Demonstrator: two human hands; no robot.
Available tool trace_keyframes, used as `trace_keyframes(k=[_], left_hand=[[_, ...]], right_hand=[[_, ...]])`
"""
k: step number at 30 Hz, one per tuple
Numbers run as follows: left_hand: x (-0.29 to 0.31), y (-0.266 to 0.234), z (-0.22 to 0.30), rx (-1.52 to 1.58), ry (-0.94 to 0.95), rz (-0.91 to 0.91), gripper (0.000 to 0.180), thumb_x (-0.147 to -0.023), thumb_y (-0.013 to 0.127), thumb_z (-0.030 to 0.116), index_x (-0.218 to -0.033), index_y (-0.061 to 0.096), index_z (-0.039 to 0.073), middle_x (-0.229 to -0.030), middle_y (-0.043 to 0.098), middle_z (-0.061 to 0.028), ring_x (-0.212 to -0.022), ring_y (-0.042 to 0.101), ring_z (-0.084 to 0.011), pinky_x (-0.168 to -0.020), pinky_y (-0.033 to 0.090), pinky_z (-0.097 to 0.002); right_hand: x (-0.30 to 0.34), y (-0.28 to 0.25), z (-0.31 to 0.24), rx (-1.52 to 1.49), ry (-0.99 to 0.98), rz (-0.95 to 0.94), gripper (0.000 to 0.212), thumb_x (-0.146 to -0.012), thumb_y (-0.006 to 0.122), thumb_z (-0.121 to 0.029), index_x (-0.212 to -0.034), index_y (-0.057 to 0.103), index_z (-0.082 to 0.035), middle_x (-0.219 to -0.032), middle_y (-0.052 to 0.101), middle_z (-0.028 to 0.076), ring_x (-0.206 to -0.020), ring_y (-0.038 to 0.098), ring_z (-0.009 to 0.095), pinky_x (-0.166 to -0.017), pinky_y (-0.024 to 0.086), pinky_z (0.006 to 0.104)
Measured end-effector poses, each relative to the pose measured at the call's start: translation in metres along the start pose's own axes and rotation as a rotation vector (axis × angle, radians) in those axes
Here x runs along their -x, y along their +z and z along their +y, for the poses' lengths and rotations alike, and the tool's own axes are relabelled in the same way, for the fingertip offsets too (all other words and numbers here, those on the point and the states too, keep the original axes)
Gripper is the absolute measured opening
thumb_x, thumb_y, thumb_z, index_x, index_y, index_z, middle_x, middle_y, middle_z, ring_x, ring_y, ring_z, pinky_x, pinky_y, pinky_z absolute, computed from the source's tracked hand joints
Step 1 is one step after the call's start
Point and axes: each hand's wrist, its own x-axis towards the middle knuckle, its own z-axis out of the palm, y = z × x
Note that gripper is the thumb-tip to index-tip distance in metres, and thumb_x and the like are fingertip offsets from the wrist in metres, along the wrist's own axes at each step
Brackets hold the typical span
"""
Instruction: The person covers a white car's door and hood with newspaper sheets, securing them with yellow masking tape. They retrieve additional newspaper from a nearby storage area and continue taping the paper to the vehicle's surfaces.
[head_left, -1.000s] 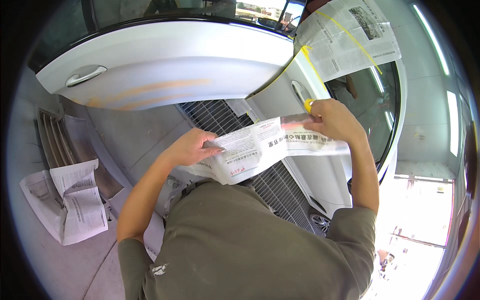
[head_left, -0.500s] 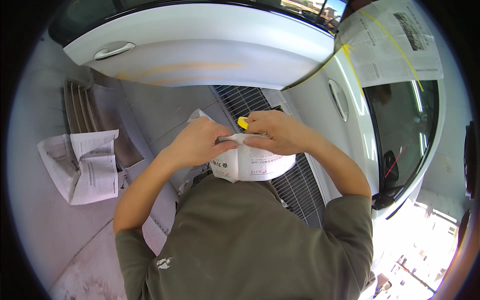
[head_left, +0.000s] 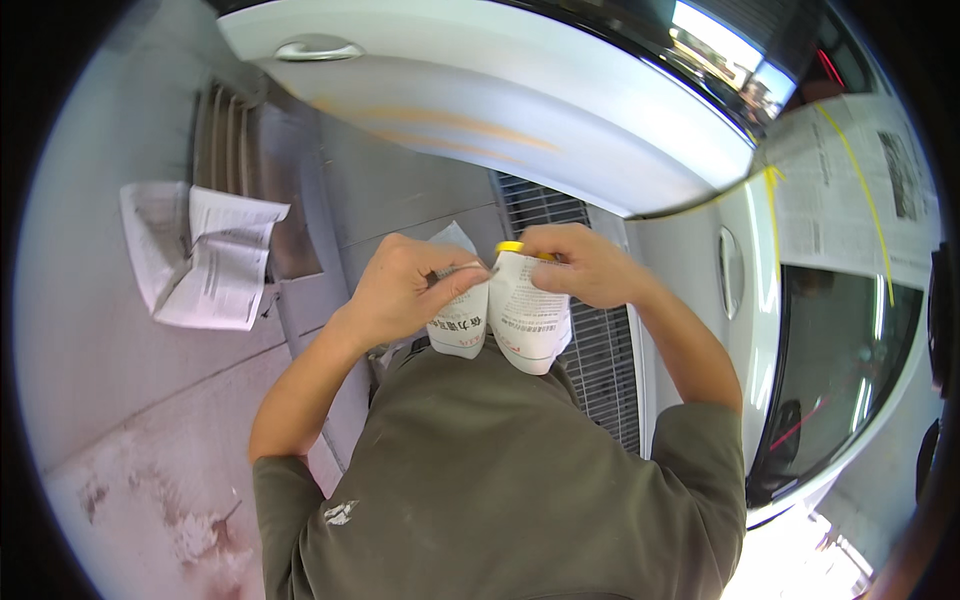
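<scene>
- We see the newspaper sheet [head_left: 527, 310] in front of the waist, between the two hands and above the floor; it hangs in two curved flaps with a narrow gap between them, and we cannot tell whether it is torn through.
- Our left hand [head_left: 400, 290] pinches the sheet's upper edge between thumb and forefinger, its other fingers curled.
- Our right hand [head_left: 590, 262] grips the other flap with the thumb pressed on its face; we cannot make out the fingers behind the paper.
- A yellow tape roll [head_left: 509, 246] sits at the right hand's fingers, just above the paper.
- Below we see the olive shirt [head_left: 540, 470] and a metal floor grating [head_left: 610, 385].
- Ahead, a white car door [head_left: 600, 110] carries orange streaks [head_left: 440, 125] along its lower part.
- To the right, a second white door [head_left: 680, 250] stands near masking newspaper [head_left: 815, 195] with yellow tape [head_left: 866, 190].
- To the left lies a creased newspaper [head_left: 230, 262].
</scene>
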Motion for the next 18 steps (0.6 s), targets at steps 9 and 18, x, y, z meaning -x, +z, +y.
trace_keyframes(k=[9,18], left_hand=[[0.074,-0.060,-0.045,-0.338,-0.183,0.375,0.027,-0.098,0.071,0.017,-0.120,0.065,0.003,-0.074,0.066,-0.0147,-0.061,0.063,-0.0259,-0.056,0.046,-0.0405],[0.134,-0.338,-0.111,-1.482,-0.437,0.926,0.022,-0.095,0.054,0.007,-0.113,0.066,0.002,-0.128,0.065,-0.0141,-0.097,0.067,-0.0375,-0.079,0.054,-0.0480]], right_hand=[[0.002,-0.042,0.073,-0.112,0.272,0.225,0.023,-0.099,0.068,-0.022,-0.098,0.072,0.000,-0.084,0.067,-0.001,-0.077,0.056,0.006,-0.069,0.046,0.0273],[-0.038,-0.051,0.079,-0.153,0.238,0.463,0.026,-0.106,0.062,-0.021,-0.112,0.069,0.003,-0.094,0.071,0.001,-0.082,0.061,0.006,-0.076,0.050,0.0252]])
